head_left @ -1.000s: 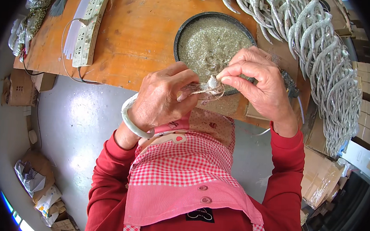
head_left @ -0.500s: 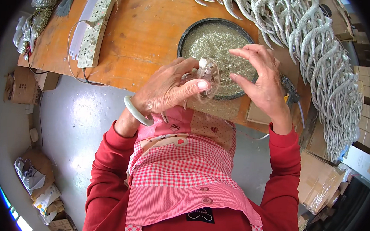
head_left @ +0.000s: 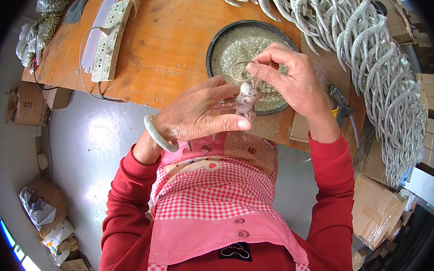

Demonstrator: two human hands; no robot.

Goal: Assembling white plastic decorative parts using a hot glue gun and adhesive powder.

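My left hand (head_left: 198,115), with a pale bangle at the wrist, grips a small glittery white ornament piece (head_left: 247,98) between thumb and fingers. My right hand (head_left: 287,80) pinches a thin wire loop (head_left: 240,72) that rises from the top of that piece. Both hands are raised over the near edge of a round dark tray (head_left: 218,41) filled with gold glitter, which sits on the orange wooden table (head_left: 168,43).
A big heap of white curved glittered pieces (head_left: 376,51) covers the table's right side. Two white power strips (head_left: 111,39) with cords lie at the left. A tool with dark handles (head_left: 342,106) lies right of the tray. Cardboard boxes (head_left: 376,210) and bags stand on the floor.
Both hands have lifted the piece up from the table's near edge to over the tray. My right hand went from cupping it to pinching the wire above it.
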